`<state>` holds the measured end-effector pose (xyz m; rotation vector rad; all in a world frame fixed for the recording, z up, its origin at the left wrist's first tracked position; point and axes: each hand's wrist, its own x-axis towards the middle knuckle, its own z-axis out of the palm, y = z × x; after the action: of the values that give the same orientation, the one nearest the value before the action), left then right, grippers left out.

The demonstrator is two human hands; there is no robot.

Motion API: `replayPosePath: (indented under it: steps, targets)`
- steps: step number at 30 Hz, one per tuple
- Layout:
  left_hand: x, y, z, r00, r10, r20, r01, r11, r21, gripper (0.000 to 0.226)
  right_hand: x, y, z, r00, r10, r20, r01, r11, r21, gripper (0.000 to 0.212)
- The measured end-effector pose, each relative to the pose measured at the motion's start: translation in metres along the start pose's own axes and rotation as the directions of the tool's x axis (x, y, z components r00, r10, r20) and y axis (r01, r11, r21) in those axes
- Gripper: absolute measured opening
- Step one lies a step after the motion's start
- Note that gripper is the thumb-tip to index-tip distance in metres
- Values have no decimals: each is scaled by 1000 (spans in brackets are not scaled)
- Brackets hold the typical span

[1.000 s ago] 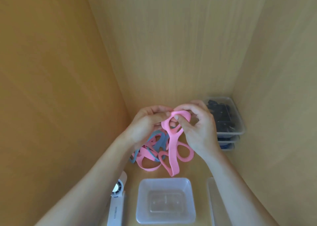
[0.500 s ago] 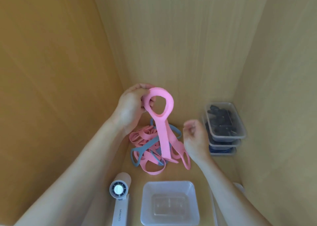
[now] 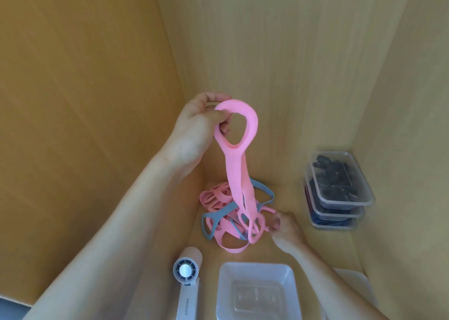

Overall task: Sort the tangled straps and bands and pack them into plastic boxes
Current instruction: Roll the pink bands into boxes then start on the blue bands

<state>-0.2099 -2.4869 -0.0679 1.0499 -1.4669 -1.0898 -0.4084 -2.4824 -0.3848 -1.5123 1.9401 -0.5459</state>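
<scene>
The left hand [image 3: 194, 130] is raised high, its thumb and curled fingers pinching the rim of the wide loop at the top of a pink strap [image 3: 239, 164]. The loop stands open just right of that hand. From it the strap hangs straight down in a long flat band, and its lower end splits into thinner loops that run into the pile [image 3: 218, 212] on the counter [image 3: 340, 246].

The pile lies below the left hand and just left of the right hand [image 3: 284, 227]. It is a tangle of pink and grey-blue straps, some with slotted ends, and one pink band trails out of it toward the person.

The right hand is low, close to the counter, with its fingers curled in at the edge of the tangle, right where the hanging strap's loops end. It is blurred, so I cannot tell whether it grips a loop or only touches one.

Beyond the right hand, against the far corner, is a stack [image 3: 340, 190] of three clear boxes holding dark things. Nearer the person, between the two forearms, sits an open clear box [image 3: 257, 271] with nothing in it. A white handheld fan [image 3: 187, 278] lies beside that box, under the left forearm.
</scene>
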Motion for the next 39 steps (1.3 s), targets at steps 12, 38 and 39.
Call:
replayPosePath:
  steps: [12,38,39]
  targets:
    - [5,26,0,988,153,10,-152,974,167,23,-7,-54,-33,988,-131,-77,131,991,-1,16]
    - [14,51,-17,966,182,182,-211,965,155,21,-28,-210,-239,782,-567,-259,612,778,145,48]
    - [16,53,-18,964,186,190,-216,964,155,21,-27,-215,-247,769,-578,-273,626,768,135,48]
